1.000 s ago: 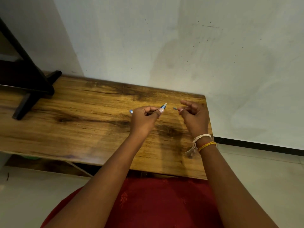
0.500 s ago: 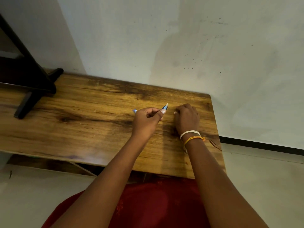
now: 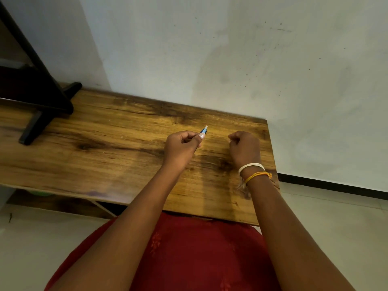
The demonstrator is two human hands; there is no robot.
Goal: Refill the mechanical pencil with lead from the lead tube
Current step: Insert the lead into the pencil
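My left hand (image 3: 181,147) grips a blue mechanical pencil (image 3: 204,130) above the wooden table (image 3: 117,148). The pencil's pale tip sticks out past my thumb and points up and to the right; the rest of it is hidden in my fist. My right hand (image 3: 244,149) rests low over the table's right end, a hand's width from the pencil. Its fingers are curled in with thumb and forefinger pinched together, and whatever may be inside is hidden. No lead tube shows anywhere on the table.
A black stand (image 3: 42,106) with splayed feet occupies the table's far left corner. A white wall (image 3: 231,59) runs along the back edge. The table's right edge lies just beyond my right wrist. My red garment (image 3: 199,253) is below the near edge.
My right hand, which held a small grey piece near the pencil tip, dropped to the table, then shifted right and curled up. The left hand kept the pencil nearly still.
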